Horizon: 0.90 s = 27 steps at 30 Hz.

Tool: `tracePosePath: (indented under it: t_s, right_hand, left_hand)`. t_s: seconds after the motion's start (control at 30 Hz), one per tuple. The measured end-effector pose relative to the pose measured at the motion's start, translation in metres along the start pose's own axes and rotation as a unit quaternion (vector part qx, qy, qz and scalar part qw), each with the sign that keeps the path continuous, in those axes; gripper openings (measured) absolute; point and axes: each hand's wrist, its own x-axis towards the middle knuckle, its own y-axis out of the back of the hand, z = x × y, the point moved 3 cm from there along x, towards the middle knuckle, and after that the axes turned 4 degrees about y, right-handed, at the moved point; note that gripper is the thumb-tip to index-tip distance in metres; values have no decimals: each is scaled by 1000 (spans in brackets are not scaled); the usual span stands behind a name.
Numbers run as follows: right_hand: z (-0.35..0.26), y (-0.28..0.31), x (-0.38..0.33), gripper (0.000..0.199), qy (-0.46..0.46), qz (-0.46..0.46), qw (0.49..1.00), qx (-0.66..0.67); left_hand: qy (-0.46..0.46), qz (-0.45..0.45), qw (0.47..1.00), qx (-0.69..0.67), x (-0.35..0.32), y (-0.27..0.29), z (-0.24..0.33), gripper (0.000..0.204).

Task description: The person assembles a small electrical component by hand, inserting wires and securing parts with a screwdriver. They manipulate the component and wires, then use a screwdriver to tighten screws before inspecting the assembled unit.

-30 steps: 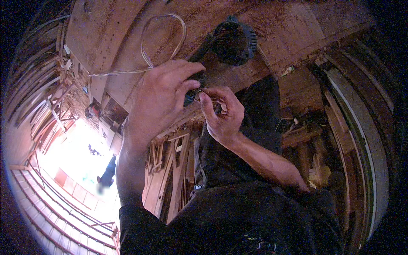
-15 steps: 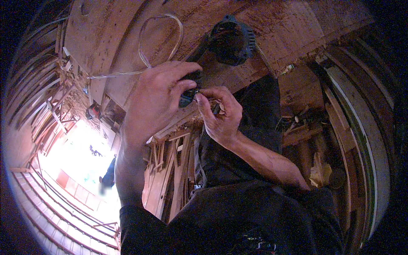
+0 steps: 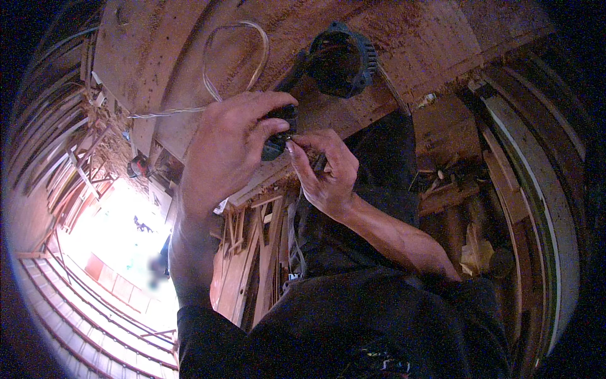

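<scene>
My left hand (image 3: 221, 139) is closed around the rear end of a dark teal power tool housing (image 3: 274, 149), its thumb and fingers bent over it. From there a dark handle (image 3: 291, 79) runs up to a round, hollow, ribbed front (image 3: 363, 63) lying on the wooden board. My right hand (image 3: 328, 167) meets the tool's near end. Its thumb and forefinger pinch a tiny metallic piece (image 3: 289, 138), too small to name. A dark shape in the curl of its other fingers cannot be made out.
A pale twisted electric wire (image 3: 167, 112) loops over the sawdust-covered wooden board (image 3: 442, 38) left of the tool. Timber offcuts (image 3: 252, 237) stand below the board's near edge. Stacked boards (image 3: 82, 158) line the left, beside a bright opening. Long planks (image 3: 536, 189) stand at right.
Both hands and the tool have shifted very slightly left in the picture. The right fingertips keep their pinch at the tool's near end.
</scene>
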Motion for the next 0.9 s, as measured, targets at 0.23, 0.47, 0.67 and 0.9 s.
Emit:
tracePosePath:
  t_s: [0.23, 0.47, 0.67, 0.9]
  right_hand:
    - [0, 1, 3, 11, -4, -3, 1000, 3]
    - [7, -6, -11, 12, -168, 3, 980, 103]
    - [8, -8, -16, 16, -219, 0, 967, 132]
    - [12, -11, -22, 15, -222, -3, 967, 128]
  left_hand:
    - [-13, -1, 1000, 18, 1, 0, 0, 24]
    - [-4, -9, 1000, 10, 0, 0, 0, 25]
    - [-16, -16, 999, 23, -4, 2, -1, 24]
    - [-59, -2, 998, 39, -9, 3, -6, 24]
